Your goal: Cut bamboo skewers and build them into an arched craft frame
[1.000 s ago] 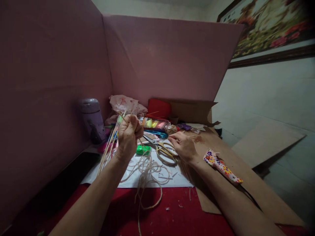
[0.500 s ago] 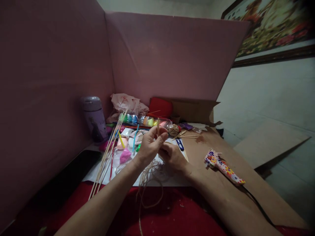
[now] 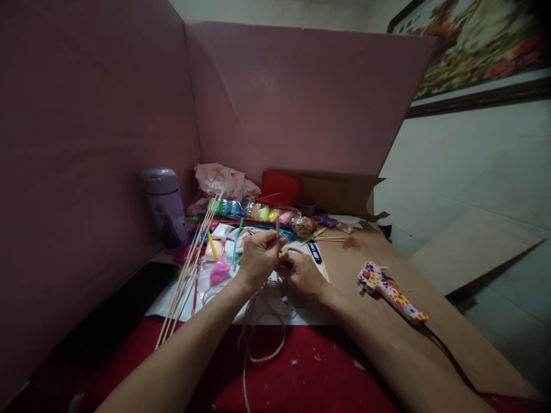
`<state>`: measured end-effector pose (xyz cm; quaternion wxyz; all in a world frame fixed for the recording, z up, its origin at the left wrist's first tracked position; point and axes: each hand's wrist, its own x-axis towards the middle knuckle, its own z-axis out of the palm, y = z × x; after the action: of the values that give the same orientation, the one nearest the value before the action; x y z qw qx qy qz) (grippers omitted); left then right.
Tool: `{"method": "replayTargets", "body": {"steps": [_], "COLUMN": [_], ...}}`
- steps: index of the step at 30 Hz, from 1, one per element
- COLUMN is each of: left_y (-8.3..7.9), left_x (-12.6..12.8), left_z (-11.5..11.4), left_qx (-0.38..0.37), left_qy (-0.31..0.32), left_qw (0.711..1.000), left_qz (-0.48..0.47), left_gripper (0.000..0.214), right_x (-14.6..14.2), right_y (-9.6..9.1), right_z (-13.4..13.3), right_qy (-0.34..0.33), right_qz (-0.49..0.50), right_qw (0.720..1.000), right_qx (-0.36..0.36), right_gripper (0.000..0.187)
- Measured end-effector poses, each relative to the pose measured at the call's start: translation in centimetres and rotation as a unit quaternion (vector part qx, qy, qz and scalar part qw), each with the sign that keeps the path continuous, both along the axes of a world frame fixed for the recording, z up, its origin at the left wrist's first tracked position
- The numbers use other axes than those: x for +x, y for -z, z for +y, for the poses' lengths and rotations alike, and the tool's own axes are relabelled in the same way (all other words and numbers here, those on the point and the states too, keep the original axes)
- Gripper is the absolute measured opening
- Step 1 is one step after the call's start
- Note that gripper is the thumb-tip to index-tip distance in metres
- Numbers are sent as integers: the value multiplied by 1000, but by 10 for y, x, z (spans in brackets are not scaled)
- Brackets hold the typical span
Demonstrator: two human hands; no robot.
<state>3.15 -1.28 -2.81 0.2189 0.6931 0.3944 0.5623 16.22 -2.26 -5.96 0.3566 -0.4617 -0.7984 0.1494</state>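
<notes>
My left hand [image 3: 257, 259] is closed in a pinch on a short thin wooden stick [image 3: 278, 227] that points up between finger and thumb. My right hand [image 3: 301, 273] is closed just to its right, fingers curled over the scissors on the white sheet; the scissors are mostly hidden under it. Loose jute twine [image 3: 262, 321] lies in loops below both hands and trails toward me. A bundle of long bamboo skewers [image 3: 189, 269] lies slanted to the left of my left hand, untouched.
A purple flask [image 3: 163, 206] stands at the left by the pink board wall [image 3: 279, 97]. Bags of coloured clay [image 3: 253, 212], a twine ball [image 3: 302, 226], a small blue clipper [image 3: 315, 252] and a patterned glue gun [image 3: 390, 291] lie around. Brown cardboard [image 3: 430, 298] covers the right.
My left hand let go of the long skewers, which now lie on the table, and moved right holding one short stick. My right hand drew in beside it, over the scissors.
</notes>
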Motion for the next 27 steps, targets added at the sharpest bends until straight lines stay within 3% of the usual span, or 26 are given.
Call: {"method": "replayTargets", "body": {"steps": [12,20,27], "left_y": [0,0,-7], "left_x": [-2,-1,-1], "left_z": [-2,5,0], "left_qx": [20,-90,-81], "left_qy": [4,99,113], "left_qw": [999,983,981], "left_qz": [38,-124,-139], "left_gripper": [25,24,23], "right_x": [5,5,3], "right_y": [6,10,3], "right_z": [8,8,4], "right_qy": [32,38,31], "right_qz": [11,-20,-48], "right_qw": [999,999,998], "right_qx": [17,15,17], "right_gripper": [6,3,7]}}
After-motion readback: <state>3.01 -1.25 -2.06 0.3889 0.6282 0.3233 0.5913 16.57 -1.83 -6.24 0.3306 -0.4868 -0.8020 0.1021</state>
